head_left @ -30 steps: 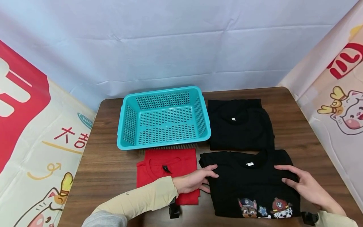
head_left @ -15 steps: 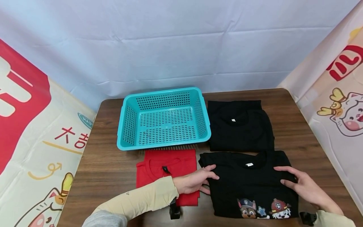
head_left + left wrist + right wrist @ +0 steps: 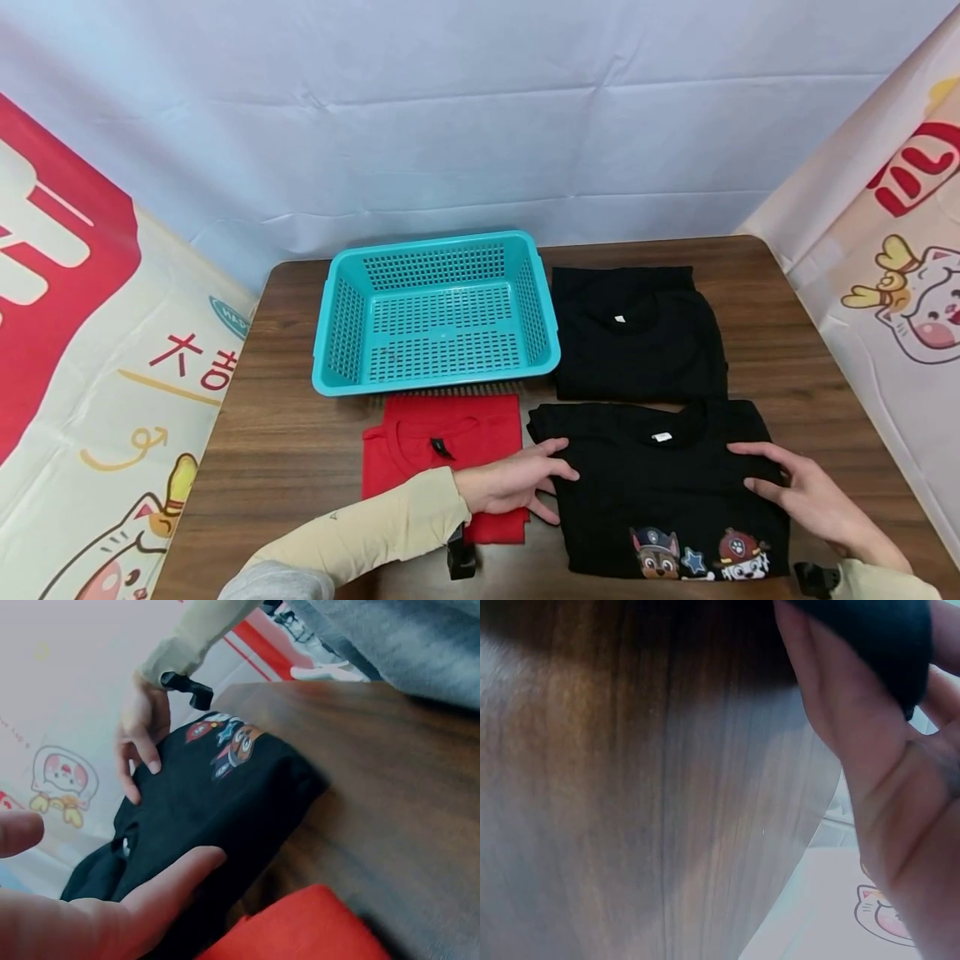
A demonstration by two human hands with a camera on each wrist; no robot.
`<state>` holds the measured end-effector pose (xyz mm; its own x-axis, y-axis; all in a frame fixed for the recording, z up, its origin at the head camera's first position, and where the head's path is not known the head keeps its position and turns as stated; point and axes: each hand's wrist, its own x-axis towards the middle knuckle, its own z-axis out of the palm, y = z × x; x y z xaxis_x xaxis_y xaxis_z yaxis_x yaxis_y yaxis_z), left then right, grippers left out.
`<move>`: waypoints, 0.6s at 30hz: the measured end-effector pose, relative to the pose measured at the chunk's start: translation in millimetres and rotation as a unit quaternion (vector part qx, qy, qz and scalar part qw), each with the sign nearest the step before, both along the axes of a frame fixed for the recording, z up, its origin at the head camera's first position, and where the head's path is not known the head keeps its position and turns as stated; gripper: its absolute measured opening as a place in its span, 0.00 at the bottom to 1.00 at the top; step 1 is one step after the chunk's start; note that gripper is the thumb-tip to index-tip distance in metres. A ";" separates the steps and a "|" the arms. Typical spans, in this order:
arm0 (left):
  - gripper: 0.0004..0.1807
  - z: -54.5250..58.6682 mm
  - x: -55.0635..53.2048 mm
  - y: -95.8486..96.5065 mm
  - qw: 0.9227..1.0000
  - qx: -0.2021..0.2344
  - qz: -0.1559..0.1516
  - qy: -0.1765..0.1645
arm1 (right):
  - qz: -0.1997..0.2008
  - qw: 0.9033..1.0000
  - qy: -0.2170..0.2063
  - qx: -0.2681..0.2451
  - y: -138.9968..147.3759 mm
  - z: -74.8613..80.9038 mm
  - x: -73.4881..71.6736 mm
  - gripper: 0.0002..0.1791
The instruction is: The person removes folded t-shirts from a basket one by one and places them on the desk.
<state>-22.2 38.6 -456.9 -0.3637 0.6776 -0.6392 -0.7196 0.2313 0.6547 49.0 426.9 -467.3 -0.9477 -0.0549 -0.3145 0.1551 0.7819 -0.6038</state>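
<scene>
A folded black T-shirt with a cartoon dog print and a white neck label lies at the front right of the table. My right hand grips its right edge, thumb on top; in the right wrist view the fingers reach beneath the cloth. At the opposite edge is my left hand, thumb and fingers spread, fingertips right at the fabric. The left wrist view shows the left thumb overlapping the black cloth. Beneath my left forearm lies a folded red T-shirt, partly hidden by the sleeve.
A turquoise plastic basket with nothing in it stands at the back of the wooden table. Right of it lies another folded black T-shirt, close behind the front one. Printed cloth hangs around the table's sides.
My left hand's fingers have spread a little at the shirt's left edge. The right hand has shifted slightly, and the shirt's right edge has drawn in a little.
</scene>
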 end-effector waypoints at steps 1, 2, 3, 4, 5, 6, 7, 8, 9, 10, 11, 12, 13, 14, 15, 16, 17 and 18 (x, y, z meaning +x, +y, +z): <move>0.39 1.0 0.1 -0.5 1.000 -0.002 -0.001 0.003 | 0.001 1.000 -0.003 0.001 0.7 0.3 -0.2 0.25; 0.39 1.8 0.2 -1.0 1.000 -0.004 -0.003 0.006 | 0.002 1.000 -0.005 0.002 1.5 0.7 -0.5 0.25; 0.38 2.8 0.2 -1.7 1.000 -0.007 -0.006 0.011 | 0.002 1.000 -0.006 0.002 2.2 1.0 -0.8 0.25; 0.38 4.1 0.3 -2.6 1.000 -0.010 -0.009 0.015 | 0.003 1.000 -0.006 0.002 2.7 1.5 -1.3 0.25; 0.38 5.5 0.3 -3.7 1.000 -0.012 -0.012 0.019 | 0.003 1.000 -0.007 0.002 3.3 2.3 -1.7 0.24; 0.38 6.7 0.5 -4.9 1.000 -0.013 -0.015 0.022 | 0.007 1.000 -0.006 0.000 4.1 3.1 -1.9 0.24; 0.37 8.1 0.7 -6.7 0.999 -0.012 -0.018 0.027 | 0.008 1.000 -0.008 0.002 4.9 4.5 -2.2 0.24; 0.36 9.7 0.7 -8.7 0.999 -0.013 -0.022 0.032 | 0.007 1.000 -0.017 -0.002 5.7 6.4 -2.2 0.25; 0.35 11.8 0.6 -11.5 0.999 -0.014 -0.028 0.039 | 0.003 1.000 -0.028 -0.007 6.4 8.4 -2.3 0.25; 0.34 13.8 0.4 -15.0 0.998 -0.013 -0.034 0.048 | -0.001 0.999 -0.040 -0.013 7.0 10.8 -2.5 0.25; 0.32 15.9 0.1 -19.0 0.997 -0.013 -0.042 0.060 | -0.008 0.998 -0.053 -0.018 7.9 13.5 -2.7 0.26; 0.30 18.2 -0.4 -23.8 0.996 -0.013 -0.053 0.075 | -0.014 0.998 -0.063 -0.021 8.8 16.4 -3.0 0.26; 0.27 20.8 -1.0 -29.3 0.994 -0.012 -0.067 0.090 | -0.025 0.997 -0.074 -0.022 9.4 19.7 -3.6 0.27; 0.25 23.3 -1.7 -35.4 0.991 -0.011 -0.082 0.109 | -0.034 0.996 -0.082 -0.026 10.5 23.1 -4.5 0.28; 0.23 26.2 -2.3 -41.9 0.987 -0.011 -0.098 0.129 | -0.042 0.995 -0.085 -0.022 11.3 26.7 -5.4 0.28; 0.22 29.1 -2.9 -48.7 0.982 -0.012 -0.112 0.152 | -0.045 0.995 -0.085 -0.014 12.2 30.7 -6.4 0.28; 0.20 32.2 -3.6 -55.5 0.977 -0.013 -0.124 0.175 | -0.047 0.996 -0.081 -0.004 12.8 34.7 -7.3 0.28; 0.19 35.7 -4.4 -62.9 0.972 -0.014 -0.134 0.195 | -0.048 0.996 -0.076 0.009 13.2 38.9 -8.5 0.28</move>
